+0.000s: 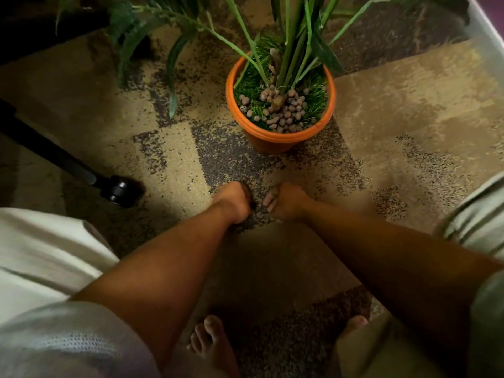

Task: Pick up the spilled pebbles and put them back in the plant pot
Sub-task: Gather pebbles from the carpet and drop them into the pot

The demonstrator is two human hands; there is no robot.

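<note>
An orange plant pot (281, 135) stands on the carpet and holds green stems, grass-like filling and a heap of brown pebbles (283, 110). Both my hands are down on the dark patch of carpet just in front of the pot. My left hand (233, 201) is cupped, and dark brown pebbles (248, 192) show at its inner edge. My right hand (285, 203) is a short gap to its right, fingers curled inward towards the left hand. Whether it holds anything is hidden. I cannot make out loose pebbles on the speckled carpet.
A black chair leg with a caster (117, 188) lies to the left of my hands. Long leaves (174, 66) hang over the floor left of the pot. My bare feet (211, 345) are below my arms, and my knees in light clothing sit at both sides.
</note>
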